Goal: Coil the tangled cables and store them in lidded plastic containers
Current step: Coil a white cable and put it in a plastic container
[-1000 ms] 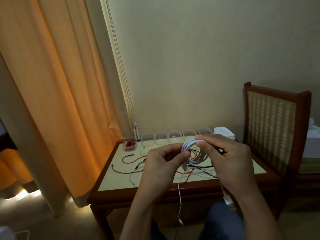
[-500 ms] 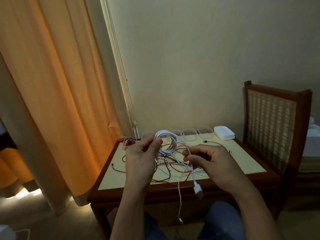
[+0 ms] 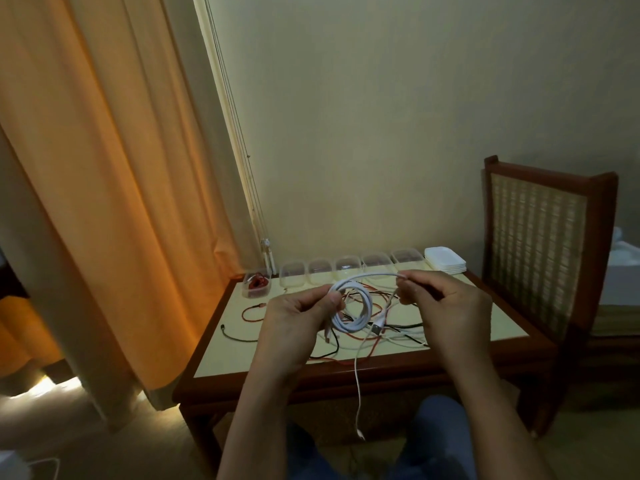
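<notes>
Seen from the head camera, the left hand (image 3: 298, 317) pinches the white cable coil (image 3: 346, 327) at its left edge, the grip pressed together, thumb on the near side and curled fingers behind. The right hand (image 3: 446, 306) pinches the free white strand (image 3: 367, 274) that runs from the top of the coil, between thumb and forefinger, with the other fingers curled in. Both forearms rise from the bottom edge, and the hands hold the coil upright in the air above the middle of the bench (image 3: 221, 355). A USB plug (image 3: 377, 329) hangs just below the coil's right side. Under the hands lies a tangle of red, black and white cables (image 3: 398, 332); where the coil ends and the tangle begins is hard to make out. A thin white lead (image 3: 358, 393) drops over the near edge, and I cannot tell which cable it belongs to. Along the far edge stands a row of clear containers (image 3: 320, 270), with a stack of white lids (image 3: 445, 261) at the right end and, at the left, a container holding a red cable (image 3: 256, 285).
</notes>
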A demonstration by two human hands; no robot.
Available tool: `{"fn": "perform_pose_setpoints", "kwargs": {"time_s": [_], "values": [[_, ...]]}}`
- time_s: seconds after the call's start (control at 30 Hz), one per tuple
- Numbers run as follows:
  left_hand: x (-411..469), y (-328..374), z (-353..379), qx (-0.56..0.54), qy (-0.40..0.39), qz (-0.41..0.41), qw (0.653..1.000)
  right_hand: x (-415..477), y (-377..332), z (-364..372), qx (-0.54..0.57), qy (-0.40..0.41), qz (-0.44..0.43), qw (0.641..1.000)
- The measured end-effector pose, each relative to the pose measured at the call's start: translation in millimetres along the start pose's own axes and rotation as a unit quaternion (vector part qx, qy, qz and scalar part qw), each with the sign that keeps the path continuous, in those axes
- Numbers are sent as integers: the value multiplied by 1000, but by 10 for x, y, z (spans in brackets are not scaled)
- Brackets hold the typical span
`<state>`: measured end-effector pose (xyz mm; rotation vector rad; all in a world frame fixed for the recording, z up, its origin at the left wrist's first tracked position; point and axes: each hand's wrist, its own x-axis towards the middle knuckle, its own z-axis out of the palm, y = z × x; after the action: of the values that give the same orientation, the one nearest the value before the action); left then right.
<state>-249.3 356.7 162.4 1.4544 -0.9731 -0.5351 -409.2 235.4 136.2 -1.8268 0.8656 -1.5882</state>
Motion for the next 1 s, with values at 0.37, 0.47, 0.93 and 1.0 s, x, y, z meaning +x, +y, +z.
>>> {"fn": "perform_pose_setpoints", "kwargs": {"time_s": [0.37, 0.47, 0.93, 1.0], "values": [[-18, 9, -35, -6, -115, -55, 992, -6, -93, -1, 246, 2, 113, 963], [-30, 18, -66, 12, -158, -60, 986, -25, -131, 4, 290, -25, 145, 946], [-24, -25, -23, -13, -60, 5, 998, -80, -82, 28, 206, -256, 151, 932], [-17, -30, -20, -12, -48, 13, 999, -90, -100, 12, 220, -272, 146, 925]]}}
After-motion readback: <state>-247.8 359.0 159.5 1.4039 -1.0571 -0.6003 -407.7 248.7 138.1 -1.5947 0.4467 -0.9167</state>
